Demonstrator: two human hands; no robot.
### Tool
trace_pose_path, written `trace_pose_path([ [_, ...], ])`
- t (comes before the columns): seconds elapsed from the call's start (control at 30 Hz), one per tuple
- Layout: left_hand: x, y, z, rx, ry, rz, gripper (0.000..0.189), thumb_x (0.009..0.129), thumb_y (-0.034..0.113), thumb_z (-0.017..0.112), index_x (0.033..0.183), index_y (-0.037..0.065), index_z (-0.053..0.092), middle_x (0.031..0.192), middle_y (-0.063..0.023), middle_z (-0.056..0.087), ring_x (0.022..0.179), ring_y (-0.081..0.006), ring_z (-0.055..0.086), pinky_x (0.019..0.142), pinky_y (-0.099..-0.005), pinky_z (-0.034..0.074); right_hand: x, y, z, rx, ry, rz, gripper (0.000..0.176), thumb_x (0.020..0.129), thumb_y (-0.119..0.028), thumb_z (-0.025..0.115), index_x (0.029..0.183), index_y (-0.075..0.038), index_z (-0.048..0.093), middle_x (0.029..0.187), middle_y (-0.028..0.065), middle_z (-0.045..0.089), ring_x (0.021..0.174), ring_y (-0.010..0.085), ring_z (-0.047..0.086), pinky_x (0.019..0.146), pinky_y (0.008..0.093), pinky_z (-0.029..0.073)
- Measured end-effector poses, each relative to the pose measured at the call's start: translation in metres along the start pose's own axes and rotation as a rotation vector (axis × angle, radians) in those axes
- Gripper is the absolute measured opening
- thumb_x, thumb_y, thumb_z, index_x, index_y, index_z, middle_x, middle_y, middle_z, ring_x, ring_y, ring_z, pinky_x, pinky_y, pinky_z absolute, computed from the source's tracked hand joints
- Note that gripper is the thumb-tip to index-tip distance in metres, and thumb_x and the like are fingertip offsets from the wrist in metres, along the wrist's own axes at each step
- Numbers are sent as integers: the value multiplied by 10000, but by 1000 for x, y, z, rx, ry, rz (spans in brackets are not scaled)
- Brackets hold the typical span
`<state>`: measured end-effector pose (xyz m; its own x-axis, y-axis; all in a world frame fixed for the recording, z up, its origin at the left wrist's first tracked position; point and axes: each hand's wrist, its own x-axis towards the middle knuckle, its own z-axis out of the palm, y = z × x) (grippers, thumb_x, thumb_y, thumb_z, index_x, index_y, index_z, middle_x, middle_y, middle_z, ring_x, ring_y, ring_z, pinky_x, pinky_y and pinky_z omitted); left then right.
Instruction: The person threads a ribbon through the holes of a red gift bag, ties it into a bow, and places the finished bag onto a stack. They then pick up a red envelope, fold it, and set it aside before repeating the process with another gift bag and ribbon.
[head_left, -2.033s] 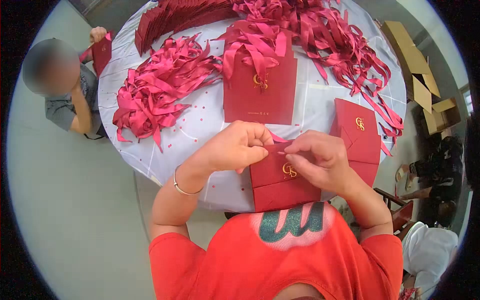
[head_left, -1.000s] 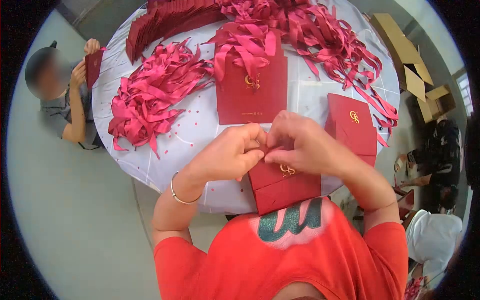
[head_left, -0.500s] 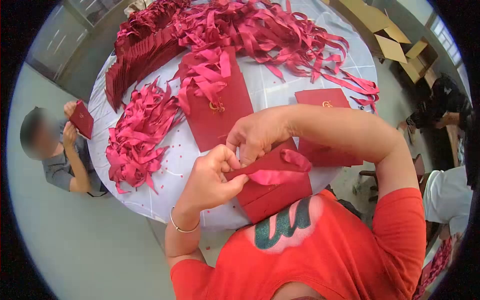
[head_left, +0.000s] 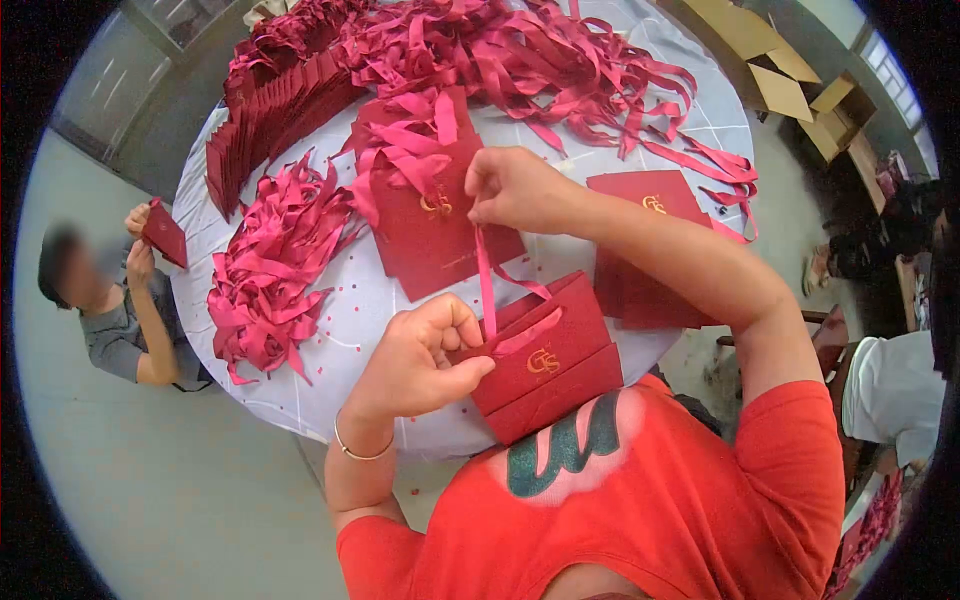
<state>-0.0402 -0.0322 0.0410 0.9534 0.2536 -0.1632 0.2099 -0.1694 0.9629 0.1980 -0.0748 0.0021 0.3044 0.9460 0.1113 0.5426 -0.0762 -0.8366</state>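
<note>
A dark red paper gift bag [head_left: 555, 385] with a gold logo lies at the table's near edge, against the red shirt. My left hand [head_left: 425, 360] is closed on the bag's upper left corner, thumb in front. Above the bag, my right hand [head_left: 520, 190] pinches a pink ribbon [head_left: 487, 285], drawn up taut from the bag's opening. The ribbon's other side slopes down to the bag's right part, and a further ribbon loop lies across its front. Behind my right hand is a stack of flat red bags [head_left: 435, 245] with loose ribbons on it.
Ribbon heaps [head_left: 270, 275] cover the left and far parts of the round white-clothed table [head_left: 345, 345]. A row of red bags [head_left: 285, 105] stands at the far left, more bags [head_left: 640, 275] at right. Another person [head_left: 115, 310] holds a red bag at left. Cardboard boxes [head_left: 785, 95] stand beyond.
My right hand has moved up and away from the bag, pulling the ribbon out straight. The bag's front logo now shows. My left hand stays at the corner.
</note>
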Motion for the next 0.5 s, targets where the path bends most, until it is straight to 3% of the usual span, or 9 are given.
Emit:
trace_pose_path([
  [0.07, 0, -1, -1, -18, 6, -20, 216, 753, -13, 709, 837, 45, 518, 627, 62, 498, 511, 33, 429, 431, -155, 308, -9, -2, -3, -34, -20, -13, 227, 731, -92, 753, 874, 1, 603, 776, 97, 653, 707, 163, 629, 640, 307, 502],
  [0.17, 0, -8, -5, -6, 13, -8, 203, 756, -15, 709, 849, 28, 534, 653, 38, 537, 544, 15, 453, 451, -170, 347, -32, -16, -14, -192, 111, -124, 245, 778, -168, 745, 915, -8, 619, 816, 114, 669, 670, 176, 642, 622, 318, 506],
  [0.23, 2, -12, -8, 157, 49, 174, 201, 752, -10, 706, 875, 13, 549, 672, 10, 578, 570, -12, 477, 482, -194, 386, -47, -22, -23, -203, 105, -129, 237, 809, -190, 730, 924, -7, 633, 825, 119, 678, 631, 180, 638, 598, 327, 503],
  [0.33, 3, -9, -11, 217, 33, 146, 214, 743, -5, 701, 899, 6, 555, 684, -13, 604, 593, -33, 495, 514, -212, 409, -58, -11, -31, -164, -64, 10, 237, 852, -224, 700, 833, 8, 657, 726, 67, 651, 611, 116, 564, 570, 302, 457],
  [0.4, 5, -12, -9, 199, 37, 115, 216, 741, -3, 698, 901, 8, 554, 686, -11, 597, 588, -31, 485, 512, -213, 403, -62, -13, -35, -123, -313, 188, 366, 871, -343, 671, 838, 21, 688, 653, 114, 643, 622, 171, 605, 601, 343, 489],
  [0.5, 8, -13, -9, 154, 14, 98, 213, 740, -15, 707, 890, 17, 559, 669, 17, 565, 562, -9, 463, 483, -201, 364, -60, -5, -30, 102, -465, 313, 440, 885, -413, 657, 873, 25, 693, 726, 59, 664, 632, 126, 573, 592, 295, 473],
])
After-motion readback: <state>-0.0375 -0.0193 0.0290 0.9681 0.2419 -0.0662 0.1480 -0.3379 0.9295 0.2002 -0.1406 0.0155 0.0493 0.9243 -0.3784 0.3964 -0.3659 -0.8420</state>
